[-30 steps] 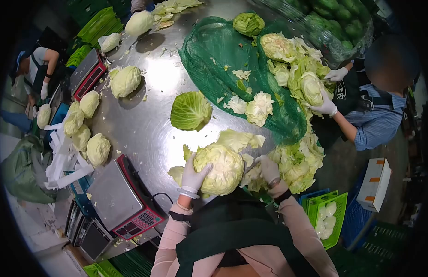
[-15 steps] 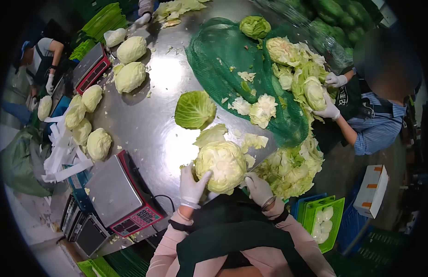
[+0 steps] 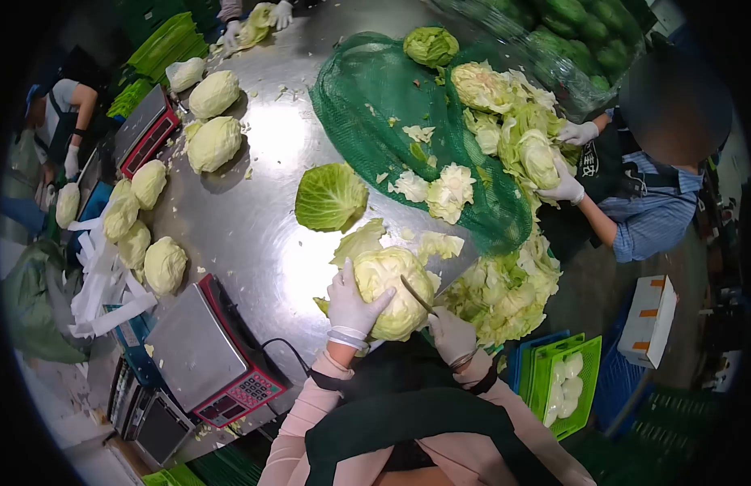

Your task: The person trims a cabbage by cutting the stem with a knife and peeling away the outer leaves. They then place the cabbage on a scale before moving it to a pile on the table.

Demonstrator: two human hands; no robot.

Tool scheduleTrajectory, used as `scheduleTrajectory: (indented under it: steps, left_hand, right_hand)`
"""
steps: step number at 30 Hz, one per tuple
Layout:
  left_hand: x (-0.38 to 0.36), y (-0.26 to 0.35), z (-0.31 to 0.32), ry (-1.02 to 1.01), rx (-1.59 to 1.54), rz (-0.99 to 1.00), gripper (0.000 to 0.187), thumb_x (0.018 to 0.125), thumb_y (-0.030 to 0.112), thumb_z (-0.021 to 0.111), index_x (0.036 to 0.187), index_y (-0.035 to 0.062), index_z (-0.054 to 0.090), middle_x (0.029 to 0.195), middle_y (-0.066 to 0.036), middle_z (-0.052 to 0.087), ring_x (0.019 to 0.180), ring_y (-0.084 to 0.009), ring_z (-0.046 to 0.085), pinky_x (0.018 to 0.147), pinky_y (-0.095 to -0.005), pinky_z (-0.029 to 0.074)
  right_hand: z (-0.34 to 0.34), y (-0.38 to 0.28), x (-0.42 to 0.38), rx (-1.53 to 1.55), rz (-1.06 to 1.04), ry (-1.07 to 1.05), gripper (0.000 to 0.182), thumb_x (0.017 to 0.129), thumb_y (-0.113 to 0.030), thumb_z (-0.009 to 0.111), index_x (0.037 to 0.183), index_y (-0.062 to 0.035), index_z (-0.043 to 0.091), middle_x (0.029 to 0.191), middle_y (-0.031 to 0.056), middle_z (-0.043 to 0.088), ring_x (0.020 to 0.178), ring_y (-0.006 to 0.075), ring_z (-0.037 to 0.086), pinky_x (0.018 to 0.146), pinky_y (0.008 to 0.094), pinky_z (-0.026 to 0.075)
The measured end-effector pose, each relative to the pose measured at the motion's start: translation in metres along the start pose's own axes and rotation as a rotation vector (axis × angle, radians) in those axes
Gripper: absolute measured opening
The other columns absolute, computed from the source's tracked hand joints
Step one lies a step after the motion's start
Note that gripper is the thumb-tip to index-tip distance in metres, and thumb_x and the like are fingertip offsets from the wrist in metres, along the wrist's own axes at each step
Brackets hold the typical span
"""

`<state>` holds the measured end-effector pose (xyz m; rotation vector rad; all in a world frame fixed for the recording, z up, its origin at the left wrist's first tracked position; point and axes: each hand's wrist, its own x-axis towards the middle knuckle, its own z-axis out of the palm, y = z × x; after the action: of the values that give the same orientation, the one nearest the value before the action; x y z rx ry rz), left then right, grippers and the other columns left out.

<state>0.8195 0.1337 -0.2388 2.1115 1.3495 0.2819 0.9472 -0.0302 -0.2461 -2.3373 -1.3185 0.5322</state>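
Note:
A pale, trimmed cabbage (image 3: 385, 283) sits at the near edge of the metal table. My left hand (image 3: 353, 306), in a white glove, grips its left side with the thumb across the front. My right hand (image 3: 452, 334), also gloved, is closed around a knife (image 3: 418, 295), whose handle is hidden in the fist; the curved blade lies against the cabbage's face. Loose leaves (image 3: 361, 241) lie just behind the cabbage, and a large green leaf (image 3: 331, 197) rests farther back.
Scales (image 3: 199, 348) and several trimmed cabbages (image 3: 165, 266) stand on the left. A green net (image 3: 392, 105) spreads behind. A leaf heap (image 3: 505, 292) is at right, where a co-worker (image 3: 651, 202) handles another cabbage. Green crates (image 3: 566, 389) stand lower right.
The knife blade has come into view across the cabbage. The cabbage is tilted differently, and my left hand has shifted up its side. The whole view has moved slightly.

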Motion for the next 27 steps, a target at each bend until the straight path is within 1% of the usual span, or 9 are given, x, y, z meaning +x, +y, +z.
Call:
scheduleTrajectory:
  steps: [4,6,11,14,19,22,24,25,27]
  left_hand:
    - [0.005,0.001,0.001,-0.01,0.031,0.004,0.097,0.065,0.051,0.072,0.133,-0.0039,0.03,0.108,-0.024,0.047,0.1,-0.0392,0.046,0.087,-0.044,0.041]
    - [0.009,0.004,-0.001,-0.054,0.017,-0.028,0.097,0.066,0.052,0.071,0.133,-0.0039,0.03,0.108,-0.025,0.047,0.099,-0.0404,0.047,0.086,-0.0447,0.042]
    - [0.018,0.017,0.007,-0.049,-0.001,-0.023,0.096,0.067,0.053,0.07,0.133,-0.0042,0.03,0.109,-0.027,0.047,0.099,-0.0419,0.048,0.086,-0.0453,0.042]
    - [0.023,0.019,0.017,-0.029,-0.009,-0.012,0.096,0.067,0.053,0.07,0.132,-0.0051,0.03,0.109,-0.027,0.047,0.099,-0.0424,0.048,0.086,-0.0457,0.042]
    - [0.026,0.011,0.022,-0.025,-0.071,-0.022,0.097,0.067,0.052,0.07,0.133,-0.0062,0.029,0.109,-0.027,0.046,0.099,-0.0422,0.048,0.088,-0.0459,0.04]
    - [0.023,0.006,0.021,-0.024,-0.081,0.004,0.097,0.068,0.051,0.07,0.134,-0.0059,0.027,0.111,-0.027,0.045,0.101,-0.0418,0.047,0.089,-0.0455,0.039]
    - [0.02,0.003,0.02,-0.066,-0.12,0.022,0.098,0.068,0.048,0.071,0.135,-0.0054,0.025,0.113,-0.027,0.044,0.103,-0.0415,0.045,0.091,-0.0453,0.038]
    - [0.019,-0.003,0.024,-0.055,-0.123,0.027,0.098,0.068,0.048,0.071,0.135,-0.0054,0.025,0.113,-0.027,0.044,0.103,-0.0415,0.045,0.091,-0.0453,0.038]
    - [0.016,-0.021,0.04,0.086,-0.148,0.139,0.1,0.067,0.049,0.071,0.136,-0.005,0.024,0.112,-0.026,0.044,0.101,-0.0416,0.045,0.089,-0.0452,0.039]
  right_hand:
    - [0.009,0.003,0.003,-0.019,0.069,0.064,0.022,0.093,-0.029,0.041,0.094,-0.0098,0.053,0.076,0.0131,0.061,0.066,0.0341,0.059,0.058,0.0416,0.046]
    - [0.017,0.008,0.006,-0.064,0.023,0.175,0.023,0.093,-0.032,0.043,0.093,-0.0107,0.05,0.069,0.0102,0.059,0.057,0.0311,0.058,0.05,0.0411,0.047]
    - [0.017,0.01,0.016,-0.062,0.173,0.143,0.024,0.093,-0.033,0.041,0.099,-0.0107,0.048,0.066,0.0143,0.06,0.058,0.0344,0.059,0.051,0.0455,0.046]
    - [0.019,0.017,0.028,-0.052,0.176,0.276,0.025,0.094,-0.034,0.039,0.104,-0.0121,0.047,0.063,0.0154,0.059,0.057,0.0353,0.059,0.051,0.0455,0.046]
    - [-0.01,0.021,0.032,-0.155,0.132,0.202,0.033,0.095,-0.033,0.036,0.12,-0.0127,0.044,0.071,0.0156,0.062,0.061,0.0353,0.06,0.052,0.0463,0.045]
    - [-0.014,0.05,0.043,-0.156,0.289,0.049,0.036,0.095,-0.033,0.036,0.121,-0.0101,0.045,0.076,0.0163,0.063,0.063,0.0332,0.061,0.053,0.0424,0.047]
    - [0.009,0.121,0.064,0.394,0.299,0.3,0.041,0.092,-0.036,0.044,0.123,-0.0085,0.046,0.078,0.016,0.064,0.068,0.0312,0.063,0.059,0.039,0.049]
    - [-0.004,0.11,0.069,0.393,0.289,0.307,0.041,0.092,-0.036,0.044,0.123,-0.0085,0.046,0.078,0.016,0.064,0.068,0.0312,0.063,0.059,0.039,0.049]
    - [-0.038,0.064,0.074,0.452,0.341,0.174,0.05,0.086,-0.04,0.056,0.123,-0.0069,0.048,0.081,0.014,0.066,0.075,0.0315,0.064,0.066,0.0374,0.05]
